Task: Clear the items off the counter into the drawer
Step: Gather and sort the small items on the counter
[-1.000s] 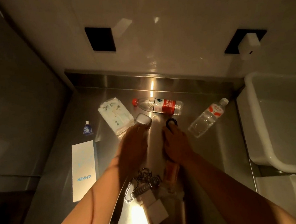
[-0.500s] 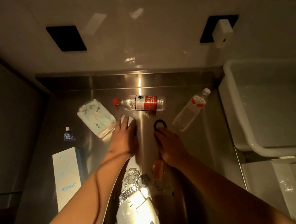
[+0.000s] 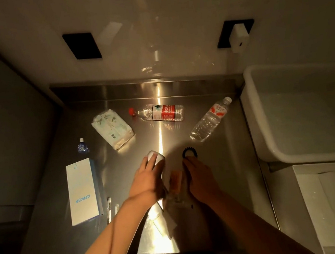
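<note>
Now we are at the gathering step: both our hands lie on the steel counter (image 3: 224, 145) and each one reaches for a small thing. Our left hand (image 3: 148, 179) rests its fingers over a small white rounded case (image 3: 155, 157), curling round it, so we judge it is being gripped. Our right hand (image 3: 198, 174) touches the black coiled hair tie (image 3: 188, 152) with its fingertips; whether it already pinches the tie we cannot tell. The two hands are apart, with an orange item (image 3: 176, 180) between them that is too blurred to name.

We do not see the drawer in this view, so the next move calls for lifting both small things and carrying them toward us, probably below the counter edge.

Most of the task is not yet done. The soft tissue pack (image 3: 112, 129), the red-label bottle (image 3: 160, 113) and the clear ribbed bottle (image 3: 210, 120) both lying on their sides, the tiny blue bottle (image 3: 82, 146) and the flat white box (image 3: 83, 191) wait on the shiny brushed metal. The round bottles may roll when touched.
</note>
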Tool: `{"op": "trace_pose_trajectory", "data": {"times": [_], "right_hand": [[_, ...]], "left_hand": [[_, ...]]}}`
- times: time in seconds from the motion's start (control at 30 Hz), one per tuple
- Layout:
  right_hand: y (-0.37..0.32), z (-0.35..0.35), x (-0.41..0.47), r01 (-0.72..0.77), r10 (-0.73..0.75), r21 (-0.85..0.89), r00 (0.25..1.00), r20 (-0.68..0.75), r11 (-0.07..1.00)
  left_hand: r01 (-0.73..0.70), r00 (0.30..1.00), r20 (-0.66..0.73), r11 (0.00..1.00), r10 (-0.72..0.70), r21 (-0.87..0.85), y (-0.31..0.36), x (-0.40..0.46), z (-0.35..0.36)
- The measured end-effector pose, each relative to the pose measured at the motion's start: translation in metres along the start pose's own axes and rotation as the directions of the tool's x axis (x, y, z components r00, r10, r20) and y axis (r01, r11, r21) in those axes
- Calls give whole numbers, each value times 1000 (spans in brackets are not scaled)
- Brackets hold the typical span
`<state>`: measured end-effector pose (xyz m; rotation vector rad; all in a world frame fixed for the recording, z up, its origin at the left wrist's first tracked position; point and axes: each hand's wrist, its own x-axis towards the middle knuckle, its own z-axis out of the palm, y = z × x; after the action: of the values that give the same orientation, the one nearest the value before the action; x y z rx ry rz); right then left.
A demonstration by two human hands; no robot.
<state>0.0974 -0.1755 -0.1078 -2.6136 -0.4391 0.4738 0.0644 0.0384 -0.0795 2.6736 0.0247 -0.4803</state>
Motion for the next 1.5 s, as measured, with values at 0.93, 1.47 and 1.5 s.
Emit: {"op": "trace_pose_trajectory", "data": {"times": [0.93,1.47,1.5], "right_hand": [[-17,0,-79,93,-81,70,984,-157,993],[40,-114,84,108,-167,-247,958,-235,963],[41,-117,91,103,-168,-297,964,-204,949]], "left_hand": [[-98,979,-173,994,106,55,14,-66,27],[-69,975,-180,946,132,318,13,86,-77],[-68,974,-181,941,134,332,14,95,-79]]}}
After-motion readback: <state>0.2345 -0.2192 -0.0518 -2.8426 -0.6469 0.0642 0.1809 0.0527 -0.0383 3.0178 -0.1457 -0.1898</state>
